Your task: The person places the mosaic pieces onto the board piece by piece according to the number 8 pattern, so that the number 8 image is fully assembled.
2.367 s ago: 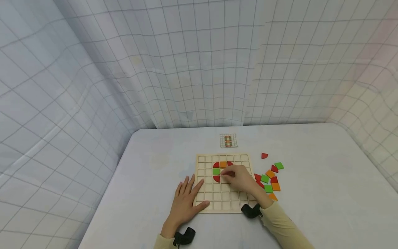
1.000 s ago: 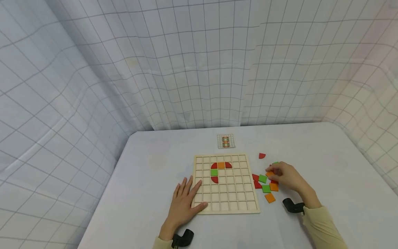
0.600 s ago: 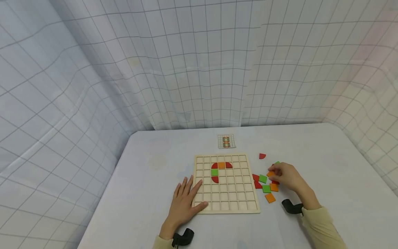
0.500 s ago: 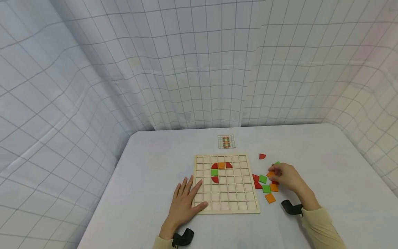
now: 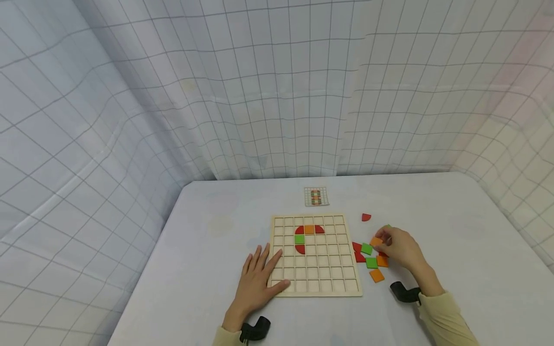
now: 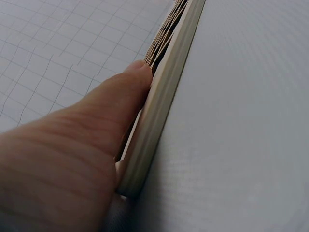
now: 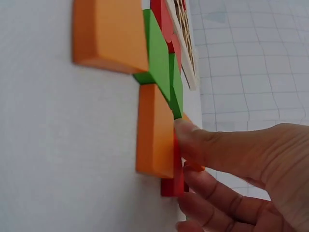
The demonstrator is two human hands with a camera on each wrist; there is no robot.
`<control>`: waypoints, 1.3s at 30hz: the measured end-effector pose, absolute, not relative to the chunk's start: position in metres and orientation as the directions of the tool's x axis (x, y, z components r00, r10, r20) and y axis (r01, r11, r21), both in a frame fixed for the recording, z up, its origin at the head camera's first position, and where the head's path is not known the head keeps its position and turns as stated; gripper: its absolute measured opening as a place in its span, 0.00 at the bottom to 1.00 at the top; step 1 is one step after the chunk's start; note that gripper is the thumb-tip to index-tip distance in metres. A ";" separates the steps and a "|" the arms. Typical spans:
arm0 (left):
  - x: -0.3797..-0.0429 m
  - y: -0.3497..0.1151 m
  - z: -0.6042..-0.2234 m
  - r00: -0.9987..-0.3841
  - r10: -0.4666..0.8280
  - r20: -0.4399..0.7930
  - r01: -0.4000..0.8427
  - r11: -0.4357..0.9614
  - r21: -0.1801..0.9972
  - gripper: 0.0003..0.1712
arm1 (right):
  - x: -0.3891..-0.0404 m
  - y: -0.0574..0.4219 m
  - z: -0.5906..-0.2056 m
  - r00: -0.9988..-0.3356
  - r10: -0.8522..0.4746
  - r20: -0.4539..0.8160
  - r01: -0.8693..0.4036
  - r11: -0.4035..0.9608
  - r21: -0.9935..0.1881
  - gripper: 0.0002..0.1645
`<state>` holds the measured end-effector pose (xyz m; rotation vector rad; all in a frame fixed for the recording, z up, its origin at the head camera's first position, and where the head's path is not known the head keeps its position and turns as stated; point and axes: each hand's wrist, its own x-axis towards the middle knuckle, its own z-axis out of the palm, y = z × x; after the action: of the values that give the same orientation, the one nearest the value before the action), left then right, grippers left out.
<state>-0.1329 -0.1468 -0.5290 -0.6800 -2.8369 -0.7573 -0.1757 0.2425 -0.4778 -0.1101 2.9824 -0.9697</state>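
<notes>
My left hand [image 5: 255, 283] lies with spread fingers on the left edge of the light wooden grid board [image 5: 318, 293]; its thumb crosses the board's near corner in the left wrist view. My right hand [image 5: 400, 247] pinches an orange square tile [image 5: 375, 241] amid loose tiles right of the board. In the right wrist view the thumb and curled fingers are around that tile, which the thumb mostly hides. A red quarter-round tile [image 7: 176, 186] lies under the fingers. Set in the board are a green square tile [image 5: 299, 239], an orange square tile [image 5: 309, 229] and several red quarter-rounds [image 5: 300, 249].
A small patterned card [image 5: 316, 197] lies behind the board. Beside the board are green tiles [image 5: 371, 263], red tiles [image 5: 359, 257] and orange tiles [image 5: 377, 275]. One red quarter-round [image 5: 366, 217] sits apart farther back. A gridded white curtain [image 5: 277, 120] surrounds the table.
The right hand has left the board for the loose tiles, where it now pinches an orange square, shifted slightly left. The left hand has stayed in place.
</notes>
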 end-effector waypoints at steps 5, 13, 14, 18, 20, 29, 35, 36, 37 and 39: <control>-0.133 -0.146 -0.527 -0.893 0.390 0.224 0.450 0.777 0.440 0.44 | -0.176 0.243 -0.484 -0.995 -0.052 0.087 -0.096 0.765 -0.637 0.11; -0.133 -0.146 -0.526 -0.894 0.392 0.219 0.448 0.786 0.426 0.44 | -0.181 0.229 -0.480 -0.987 -0.041 0.154 -0.145 0.633 -0.761 0.10; -0.133 -0.146 -0.525 -0.894 0.391 0.220 0.449 0.787 0.423 0.44 | -0.181 0.226 -0.479 -0.987 -0.046 0.152 -0.148 0.616 -0.774 0.10; -0.132 -0.146 -0.523 -0.894 0.390 0.222 0.449 0.781 0.434 0.44 | -0.186 0.209 -0.479 -0.987 -0.093 0.128 -0.158 0.563 -0.811 0.11; -0.131 -0.146 -0.522 -0.894 0.390 0.220 0.448 0.778 0.440 0.44 | -0.189 0.199 -0.480 -0.984 -0.128 0.124 -0.175 0.548 -0.818 0.10; -0.132 -0.146 -0.523 -0.891 0.395 0.226 0.455 0.780 0.430 0.44 | -0.200 0.157 -0.483 -0.954 -0.238 0.181 -0.285 0.536 -0.795 0.05; -0.131 -0.146 -0.524 -0.893 0.391 0.221 0.449 0.784 0.427 0.44 | -0.205 0.135 -0.487 -0.945 -0.280 0.170 -0.295 0.500 -0.815 0.04; -0.131 -0.146 -0.524 -0.894 0.390 0.221 0.448 0.785 0.427 0.44 | -0.205 0.132 -0.488 -0.944 -0.285 0.166 -0.293 0.490 -0.821 0.04; -0.131 -0.146 -0.524 -0.894 0.389 0.222 0.447 0.786 0.427 0.44 | -0.206 0.130 -0.489 -0.941 -0.294 0.166 -0.297 0.483 -0.824 0.04; -0.131 -0.145 -0.524 -0.895 0.387 0.220 0.446 0.787 0.427 0.44 | -0.207 0.125 -0.491 -0.935 -0.313 0.165 -0.303 0.469 -0.829 0.03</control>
<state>-0.1311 -0.1455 -0.5239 -0.6679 -2.8544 -0.7277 -0.2067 0.1252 -0.4911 -0.5633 2.6839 -1.5116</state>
